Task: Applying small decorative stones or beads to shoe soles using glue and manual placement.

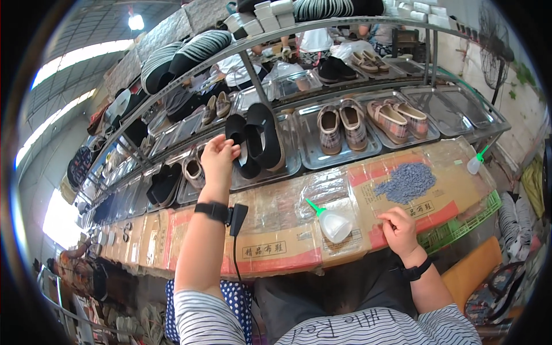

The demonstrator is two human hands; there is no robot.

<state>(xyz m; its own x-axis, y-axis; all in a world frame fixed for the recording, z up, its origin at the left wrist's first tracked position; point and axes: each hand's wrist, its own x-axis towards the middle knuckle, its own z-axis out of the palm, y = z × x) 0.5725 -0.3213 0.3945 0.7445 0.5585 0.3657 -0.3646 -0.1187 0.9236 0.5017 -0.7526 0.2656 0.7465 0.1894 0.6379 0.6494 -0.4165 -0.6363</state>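
Note:
My left hand [219, 156] is raised beside a pair of black slip-on shoes [265, 144] standing in a metal tray. Its fingers are bent and slightly apart, the tips close to the left shoe; whether they touch it is hard to see. My right hand [399, 231] hovers low over the cardboard-covered bench [299, 244], fingers curled in and thumb against the index finger. Anything inside it is hidden. Between the hands lies a translucent squeeze bottle [335, 225] with a green nozzle. A heap of small blue-grey pieces [406, 183] is beyond my right hand.
Metal trays on the rack hold plaid shoes [341, 127] and pinkish plaid shoes [397, 121]. Another green-nozzled bottle [475, 163] is at the bench's right end. A green plastic crate [460, 223] sits below. An upper rail [345, 23] crosses above; people are behind the rack.

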